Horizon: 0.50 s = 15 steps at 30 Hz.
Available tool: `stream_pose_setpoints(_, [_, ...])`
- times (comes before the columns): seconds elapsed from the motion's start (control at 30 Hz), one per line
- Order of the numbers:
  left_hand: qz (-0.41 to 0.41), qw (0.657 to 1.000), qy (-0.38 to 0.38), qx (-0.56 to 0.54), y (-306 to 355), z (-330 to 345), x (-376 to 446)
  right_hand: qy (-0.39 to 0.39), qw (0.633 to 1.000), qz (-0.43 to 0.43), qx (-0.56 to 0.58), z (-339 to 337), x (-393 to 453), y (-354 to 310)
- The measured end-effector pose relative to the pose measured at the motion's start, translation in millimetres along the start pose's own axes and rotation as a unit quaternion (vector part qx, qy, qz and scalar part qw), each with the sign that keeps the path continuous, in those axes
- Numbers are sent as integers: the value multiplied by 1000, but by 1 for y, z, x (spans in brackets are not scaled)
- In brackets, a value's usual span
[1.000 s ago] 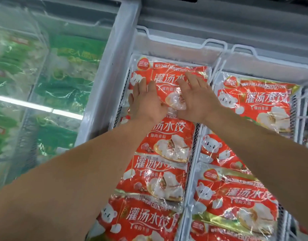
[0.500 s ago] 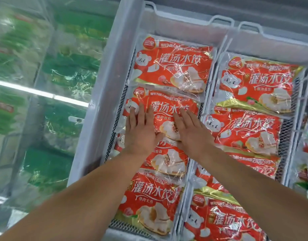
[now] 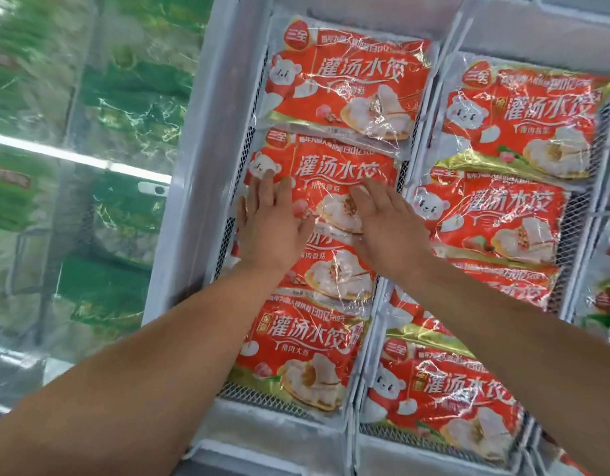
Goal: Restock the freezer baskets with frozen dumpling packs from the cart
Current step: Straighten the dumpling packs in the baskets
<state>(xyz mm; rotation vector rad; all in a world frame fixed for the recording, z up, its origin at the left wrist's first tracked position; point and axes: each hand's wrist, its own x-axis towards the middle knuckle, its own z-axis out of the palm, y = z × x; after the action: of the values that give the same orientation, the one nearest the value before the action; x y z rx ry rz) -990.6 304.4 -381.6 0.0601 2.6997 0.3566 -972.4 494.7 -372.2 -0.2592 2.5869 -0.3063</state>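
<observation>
Nearest the camera, below the wrists, a glossy red-orange plastic dumpling pack (image 3: 296, 355) lies flat at the close end of a white wire-mesh freezer basket (image 3: 248, 396). Just under the palms a second pack of the same kind (image 3: 334, 273) overlaps it. Both hands lie flat, fingers straight and spread, gripping nothing: the left hand (image 3: 271, 226) and the right hand (image 3: 386, 228) press side by side on the third red-orange pack (image 3: 331, 173), which sits in the middle of that basket. Beyond the fingertips a fourth pack (image 3: 348, 87) fills the far end. Right of the right hand, a neighbouring white mesh basket (image 3: 571, 214) holds more red-orange packs (image 3: 499, 214) in an overlapping row. Left of the left hand, past the white freezer frame (image 3: 207, 166), a glass lid (image 3: 90, 173) covers blurred green packets (image 3: 125, 94).
</observation>
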Motion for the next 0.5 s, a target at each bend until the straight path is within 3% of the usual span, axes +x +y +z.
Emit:
stream_pose_setpoints(0.07, [3,999,47,-14,-5,3,-34,37,998,-42,36,14,-28,-14])
stream_pose_setpoints(0.13, [3,1000,11,8,-13,13,-65,10,997,-69,45,37,-51,-25])
stream_pose_setpoints(0.23, [-20,996,-72,38,-24,33,-87,-60,996,-41,48,66,-68,-35])
stream_pose_setpoints(0.33, [-7,996,-69,51,-32,42,-97,-58,998,-9,27,82,-80,-46])
stream_pose_setpoints(0.5, [2,995,-75,64,-46,43,-114,-72,997,-33,-1,82,-90,-52])
